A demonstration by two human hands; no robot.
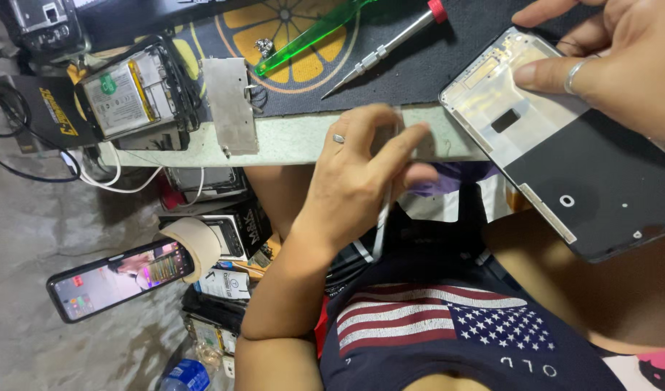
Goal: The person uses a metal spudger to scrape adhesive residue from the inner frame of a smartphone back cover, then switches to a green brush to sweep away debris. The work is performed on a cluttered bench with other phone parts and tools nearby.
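Observation:
My right hand [622, 65] grips a phone display assembly [564, 152] at the upper right. Its silvery metal back faces up, its lower part is black, and my thumb presses on the metal near a small rectangular cutout. My left hand [361, 174] hovers in the middle, just in front of the table edge [296, 141], fingers pinched on a thin pale tool [383, 213] that points down toward my lap. There is a ring on a finger of each hand. The tool's tip is apart from the display.
On a dark mat [419, 69] with an orange-slice print lie a green translucent tool [311, 32] and a red-capped screwdriver [383, 47]. A metal plate [230, 101] and an opened phone [130, 87] sit left. A lit phone [119, 279], boxes and a bottle [188, 376] lie below.

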